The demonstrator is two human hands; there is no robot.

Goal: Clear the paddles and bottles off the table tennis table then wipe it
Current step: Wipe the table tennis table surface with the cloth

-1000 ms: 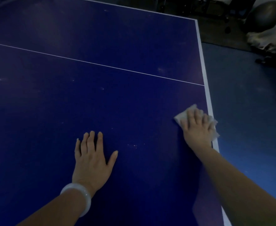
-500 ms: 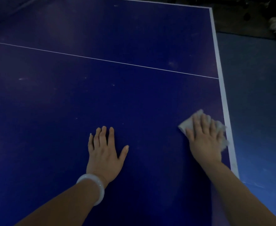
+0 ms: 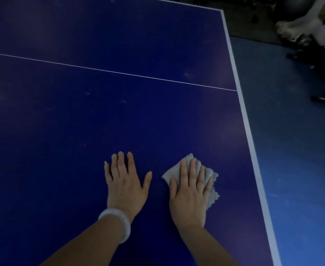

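The dark blue table tennis table (image 3: 81,121) fills most of the view, with a thin white line across it and a white edge band along its right side. My left hand (image 3: 126,183) lies flat on the surface with fingers spread; a white bangle sits on its wrist. Just to its right, my right hand (image 3: 190,191) presses a crumpled grey-white cloth (image 3: 210,181) flat against the table with straight fingers. No paddles or bottles are in view.
The table's right edge (image 3: 250,135) runs diagonally down to the lower right, with blue floor (image 3: 296,150) beyond it. Dark equipment and a pale bundle (image 3: 307,25) stand on the floor at the top right.
My right hand has slid the cloth leftward from the table's right edge to a spot close beside my left hand. The left hand stayed flat on the table.
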